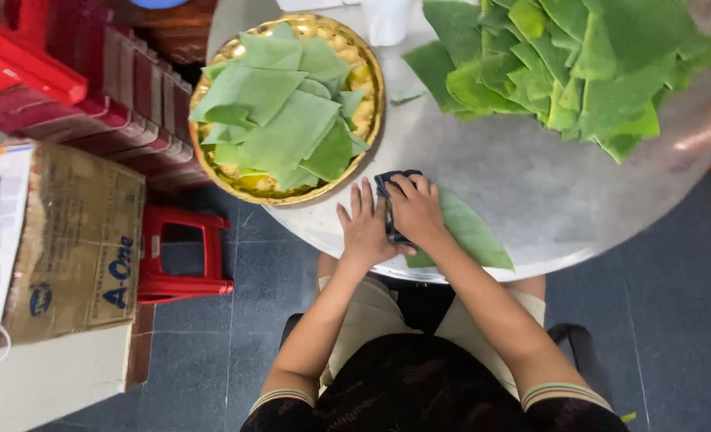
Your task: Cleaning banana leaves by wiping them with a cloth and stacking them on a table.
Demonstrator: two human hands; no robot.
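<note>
The fingers of the left hand are spread out and lie flat. They grip nothing. They press down on the near edge of a round grey table. The side of this hand touches a dark cloth.

The right hand lies on top of that dark cloth. Its fingers are bent over the cloth and hold it down. Only a small bit of the cloth peeks out at the far side of the hand and between the two hands. The cloth sits on one long green leaf. The leaf lies flat at the near edge of the table and points to the right.

Both arms reach out from a person sitting on a dark chair.

Just past the hands, a bit to the left, is a round gold tray. A heap of cut green leaf pieces fills it. Far on the right of the table is a bigger pile of green leaves. A white cup stands at the far edge, between the tray and the big pile.

On the grey floor to the left is a red stool. Next to it is a brown cardboard box.
</note>
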